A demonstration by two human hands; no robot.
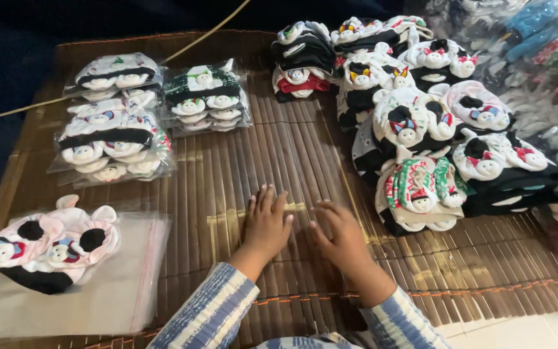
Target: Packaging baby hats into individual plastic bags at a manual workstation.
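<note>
I'm seeing three clear plastic packs of small doll-faced socks lying at the bamboo mat's (292, 161) far left corner: two stacked packs (112, 126) and a green-banded pack (206, 98). Flat empty clear bags (124, 278) are lying at its near left corner.

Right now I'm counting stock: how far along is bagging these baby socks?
Done: three sealed clear packs of socks lie at the mat's far left. In hand: nothing; the left hand and right hand rest empty on the bamboo mat. One sock bundle sits on a flat empty bag. Left: the loose sock pile at right, unbagged.
</note>
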